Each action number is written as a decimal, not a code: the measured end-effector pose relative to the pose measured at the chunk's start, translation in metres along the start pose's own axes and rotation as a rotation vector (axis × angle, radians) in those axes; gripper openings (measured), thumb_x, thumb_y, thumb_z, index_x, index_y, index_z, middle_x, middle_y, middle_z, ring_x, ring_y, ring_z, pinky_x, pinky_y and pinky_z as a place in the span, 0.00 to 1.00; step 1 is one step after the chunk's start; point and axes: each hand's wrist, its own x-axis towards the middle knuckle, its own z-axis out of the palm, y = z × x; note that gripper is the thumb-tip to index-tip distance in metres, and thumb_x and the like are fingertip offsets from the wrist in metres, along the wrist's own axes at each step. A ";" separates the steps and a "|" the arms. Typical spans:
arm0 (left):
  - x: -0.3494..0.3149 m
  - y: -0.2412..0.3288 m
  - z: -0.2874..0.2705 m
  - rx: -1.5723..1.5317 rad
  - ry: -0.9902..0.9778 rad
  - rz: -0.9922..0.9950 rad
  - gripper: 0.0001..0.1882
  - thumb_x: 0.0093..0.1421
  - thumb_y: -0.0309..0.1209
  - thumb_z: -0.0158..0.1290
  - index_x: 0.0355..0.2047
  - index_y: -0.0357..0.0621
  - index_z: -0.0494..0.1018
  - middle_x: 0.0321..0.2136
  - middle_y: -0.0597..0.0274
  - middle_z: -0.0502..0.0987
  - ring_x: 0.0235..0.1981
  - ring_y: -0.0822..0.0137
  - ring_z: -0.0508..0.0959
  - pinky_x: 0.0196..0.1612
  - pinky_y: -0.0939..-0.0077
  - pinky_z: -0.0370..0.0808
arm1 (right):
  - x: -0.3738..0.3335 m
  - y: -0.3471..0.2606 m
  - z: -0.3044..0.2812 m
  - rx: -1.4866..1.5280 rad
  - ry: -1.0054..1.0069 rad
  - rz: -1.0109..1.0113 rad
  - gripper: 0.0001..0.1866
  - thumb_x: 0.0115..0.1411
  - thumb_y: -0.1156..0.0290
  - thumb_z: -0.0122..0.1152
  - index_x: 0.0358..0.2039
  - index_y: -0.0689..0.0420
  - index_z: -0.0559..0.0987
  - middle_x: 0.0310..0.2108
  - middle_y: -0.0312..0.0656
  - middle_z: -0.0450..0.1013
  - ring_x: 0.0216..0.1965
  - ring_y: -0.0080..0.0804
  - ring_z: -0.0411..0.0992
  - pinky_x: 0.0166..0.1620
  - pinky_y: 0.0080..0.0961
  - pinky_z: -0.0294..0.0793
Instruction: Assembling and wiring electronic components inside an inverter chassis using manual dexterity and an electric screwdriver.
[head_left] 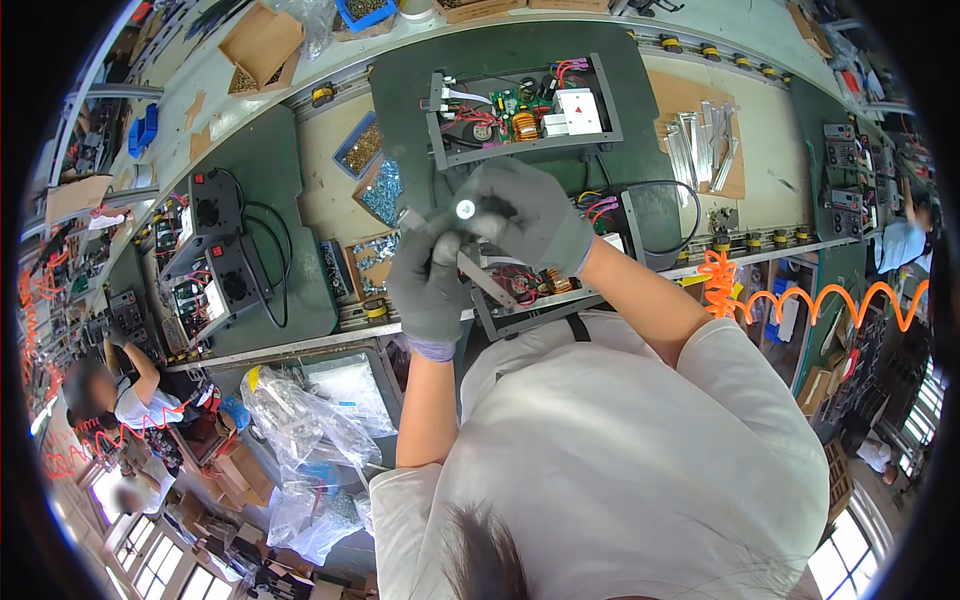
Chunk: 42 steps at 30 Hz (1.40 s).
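Note:
Grey gloves cover both my hands, which meet over the green work board, between two open electronics units. My left hand (428, 285) is closed around a flat grey metal strip (486, 281), whose free end sticks out toward the lower right. Fingers of my right hand (535, 212) are pinched together beside a small, round, bright piece (465, 209); its exact kind is unclear. Just beyond the hands lies one open unit (465, 157) with a circuit board, coil and wires. The nearer unit (520, 325) is partly hidden under my right forearm and hands.
Left of the board are a blue bin of brass-coloured screws (362, 146) and a pile of bluish screws (382, 192). Metal strips (690, 150) lie on cardboard at right. Black-cased units (215, 210) stand on the left board. An orange coiled hose (800, 302) hangs at right.

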 end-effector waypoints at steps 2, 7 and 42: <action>-0.001 0.009 0.006 0.288 0.088 0.200 0.11 0.62 0.34 0.60 0.42 0.41 0.80 0.37 0.58 0.81 0.33 0.64 0.82 0.36 0.71 0.77 | -0.002 0.001 -0.005 -0.091 -0.026 -0.039 0.13 0.54 0.64 0.69 0.38 0.54 0.80 0.34 0.42 0.73 0.33 0.44 0.75 0.36 0.34 0.77; -0.019 0.019 0.014 0.847 0.075 0.373 0.14 0.52 0.24 0.58 0.41 0.45 0.80 0.43 0.54 0.80 0.35 0.52 0.82 0.34 0.63 0.79 | -0.007 -0.012 -0.002 -0.289 -0.045 -0.135 0.13 0.58 0.59 0.65 0.37 0.54 0.80 0.32 0.44 0.73 0.33 0.43 0.77 0.35 0.35 0.77; 0.083 -0.099 0.041 0.610 0.023 0.127 0.46 0.61 0.56 0.56 0.67 0.34 0.57 0.59 0.39 0.67 0.58 0.40 0.68 0.62 0.52 0.65 | 0.129 0.109 -0.006 -0.688 -0.708 0.449 0.15 0.58 0.60 0.57 0.39 0.54 0.85 0.38 0.50 0.80 0.41 0.50 0.79 0.46 0.42 0.77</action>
